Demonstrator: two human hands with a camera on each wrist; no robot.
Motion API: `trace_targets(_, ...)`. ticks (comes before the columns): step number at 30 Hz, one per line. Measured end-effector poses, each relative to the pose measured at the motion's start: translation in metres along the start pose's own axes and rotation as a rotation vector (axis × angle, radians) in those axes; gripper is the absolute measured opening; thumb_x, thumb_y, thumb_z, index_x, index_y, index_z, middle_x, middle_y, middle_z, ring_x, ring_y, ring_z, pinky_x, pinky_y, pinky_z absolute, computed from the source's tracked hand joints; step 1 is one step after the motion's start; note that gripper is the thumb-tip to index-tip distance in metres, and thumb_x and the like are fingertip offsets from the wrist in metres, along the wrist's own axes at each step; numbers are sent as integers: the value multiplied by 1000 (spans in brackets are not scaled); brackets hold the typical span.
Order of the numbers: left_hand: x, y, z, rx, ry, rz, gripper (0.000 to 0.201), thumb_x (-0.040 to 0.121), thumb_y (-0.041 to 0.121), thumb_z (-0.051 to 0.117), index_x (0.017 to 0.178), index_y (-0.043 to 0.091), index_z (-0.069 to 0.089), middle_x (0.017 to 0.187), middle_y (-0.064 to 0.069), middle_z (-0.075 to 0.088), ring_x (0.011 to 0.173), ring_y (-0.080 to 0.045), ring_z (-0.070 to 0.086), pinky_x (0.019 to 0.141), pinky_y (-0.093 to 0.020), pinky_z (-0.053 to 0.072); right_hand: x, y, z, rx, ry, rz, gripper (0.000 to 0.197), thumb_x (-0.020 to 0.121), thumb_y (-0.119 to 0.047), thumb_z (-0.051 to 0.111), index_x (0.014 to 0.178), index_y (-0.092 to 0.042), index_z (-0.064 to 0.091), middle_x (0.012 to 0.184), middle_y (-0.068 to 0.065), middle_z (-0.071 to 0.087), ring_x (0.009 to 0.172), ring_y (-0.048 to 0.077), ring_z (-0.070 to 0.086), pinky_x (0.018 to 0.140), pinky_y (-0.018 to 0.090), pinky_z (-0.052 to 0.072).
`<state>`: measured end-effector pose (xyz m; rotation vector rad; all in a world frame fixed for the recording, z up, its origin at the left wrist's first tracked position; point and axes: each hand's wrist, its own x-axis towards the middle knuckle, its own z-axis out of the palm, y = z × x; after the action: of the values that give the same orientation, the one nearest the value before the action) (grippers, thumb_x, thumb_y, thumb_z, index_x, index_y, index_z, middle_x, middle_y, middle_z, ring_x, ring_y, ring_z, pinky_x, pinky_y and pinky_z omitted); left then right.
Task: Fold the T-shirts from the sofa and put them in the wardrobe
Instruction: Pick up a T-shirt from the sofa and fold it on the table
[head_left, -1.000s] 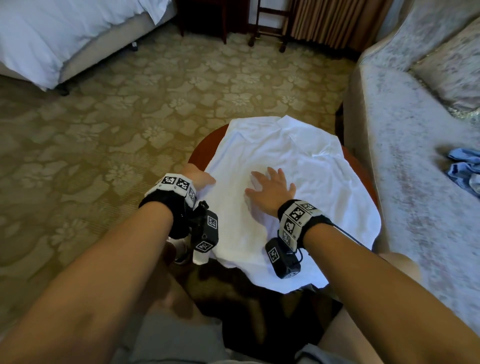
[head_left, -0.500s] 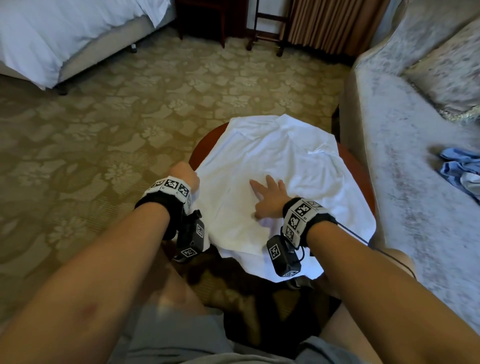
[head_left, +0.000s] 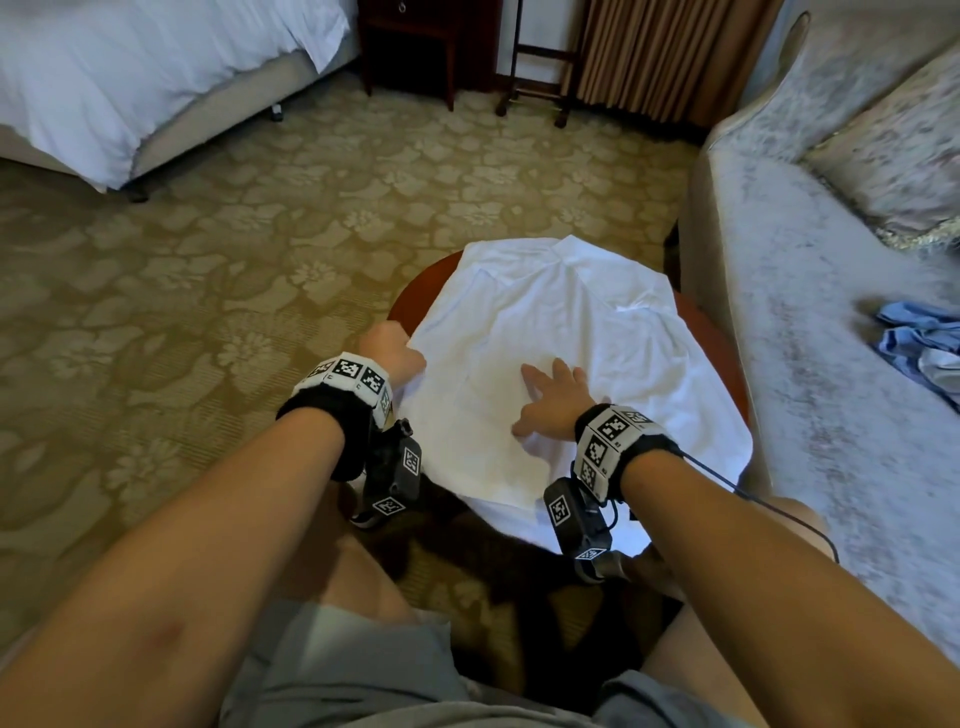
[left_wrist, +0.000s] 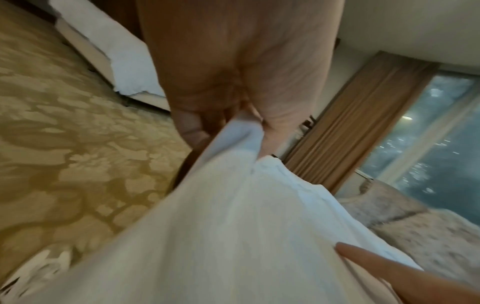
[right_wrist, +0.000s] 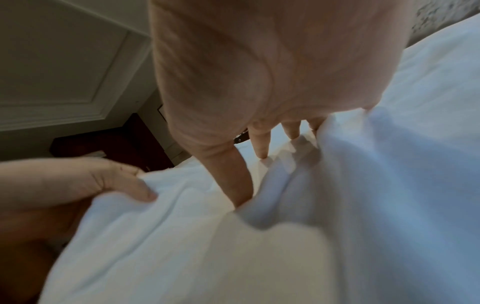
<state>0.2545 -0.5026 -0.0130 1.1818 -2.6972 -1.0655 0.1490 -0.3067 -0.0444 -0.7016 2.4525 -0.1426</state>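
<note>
A white T-shirt (head_left: 582, 353) lies spread over a small round wooden table (head_left: 410, 296) in front of me. My left hand (head_left: 389, 351) pinches the shirt's left edge; the left wrist view shows the white cloth (left_wrist: 233, 205) bunched between thumb and fingers of that left hand (left_wrist: 241, 115). My right hand (head_left: 553, 400) lies flat on the shirt's middle with fingers spread, pressing it down. In the right wrist view the right hand's fingers (right_wrist: 241, 174) rest straight on the fabric (right_wrist: 233, 246). A crumpled blue garment (head_left: 919, 348) lies on the sofa (head_left: 810, 415) at the right.
The grey sofa runs along the right, close to the table, with a cushion (head_left: 893, 150) at its back. A bed (head_left: 130, 78) stands at far left across patterned carpet (head_left: 182, 312). Dark wooden furniture (head_left: 431, 47) and a curtain (head_left: 665, 57) line the far wall. My knees are under the table's near edge.
My left hand has moved forward along the shirt's left edge, away from me, still holding cloth. The right hand has stayed flat on the shirt.
</note>
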Motion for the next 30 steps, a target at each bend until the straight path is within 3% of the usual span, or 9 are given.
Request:
trace_targets(4,-21,29,1,80,149,326,15,78,0,54,86,11,59,82,-4,60,77,-24,56,59,-28,41,-12,4,0,98,33,4,93,81,-40,68,155,-35,11,163,4,-9,150,28,-12,116,63,5)
trace_targets(9,-51,35,38,632,-235,421,37,89,27,56,125,18,54,111,-10,63,94,-31,62,72,-34,51,-31,10,-3,169,123,13,77,80,-33,66,148,-27,31,160,2,10,148,23,7,116,57,12)
trace_targets(13,-60,29,48,719,-256,439,48,92,39,50,135,20,44,111,-10,62,93,-31,61,66,-33,45,-39,19,-6,261,172,33,71,85,-30,64,149,-25,34,161,2,13,149,22,12,118,53,13)
trace_targets(17,-65,31,39,644,-241,363,53,89,43,56,132,13,43,114,-12,59,95,-31,60,69,-34,48,-45,21,-4,367,250,12,63,84,-26,61,144,-28,43,158,-1,26,143,21,31,117,45,25)
trace_targets(20,-72,29,32,589,-280,271,37,84,28,60,111,3,51,97,-9,54,83,-26,56,62,-31,44,-51,14,0,474,293,-61,51,84,-19,60,133,-24,55,142,2,49,127,22,50,104,31,40)
trace_targets(22,-79,24,28,681,-329,225,24,81,21,59,95,3,53,96,-9,46,88,-27,50,68,-32,42,-54,9,3,498,248,-100,44,87,-15,58,130,-20,58,134,5,56,122,22,53,92,22,39)
trace_targets(24,-86,19,28,759,-340,191,15,79,17,59,82,7,48,92,-7,39,90,-27,46,71,-32,40,-56,5,9,504,206,-111,39,87,-15,58,126,-20,62,127,5,60,115,20,55,88,21,40)
trace_targets(27,-90,16,27,755,-312,229,23,84,11,55,67,11,40,72,-4,42,68,-20,45,57,-28,36,-58,3,18,496,185,-109,35,85,-16,59,119,-21,65,120,5,64,108,21,59,92,27,48)
trace_targets(30,-95,21,21,625,-265,252,8,88,9,48,82,7,44,73,-6,44,60,-21,45,53,-28,36,-63,3,19,506,175,-118,33,85,-14,58,117,-18,66,118,6,64,108,22,59,88,26,47)
